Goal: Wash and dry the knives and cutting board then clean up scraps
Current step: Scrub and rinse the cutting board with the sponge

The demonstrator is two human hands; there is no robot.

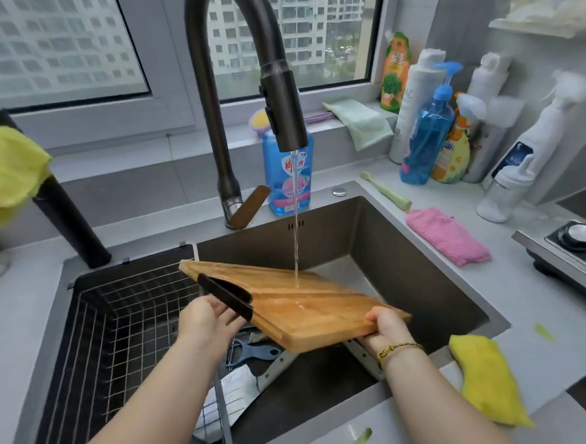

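Note:
A wooden cutting board (309,309) is tilted over the sink (405,250), and water from the black faucet (284,120) runs onto its middle. My right hand (387,330) grips its near right corner. My left hand (207,323) holds a black knife handle (226,295) against the board's left edge; the blade is hidden. Below the board, in the sink, lie a cleaver (237,389) with a pale handle, a blue peeler (254,353) and another pale knife handle (365,355). Green scraps (363,437) lie on the near counter, and one more scrap (543,332) at the right.
A wire basket (121,332) fills the sink's left half. A yellow cloth (490,381) and a pink cloth (446,235) lie on the right counter, near a stove knob (579,235). A dish soap bottle (287,181), a green toothbrush (386,191) and several cleaning bottles (429,126) stand behind.

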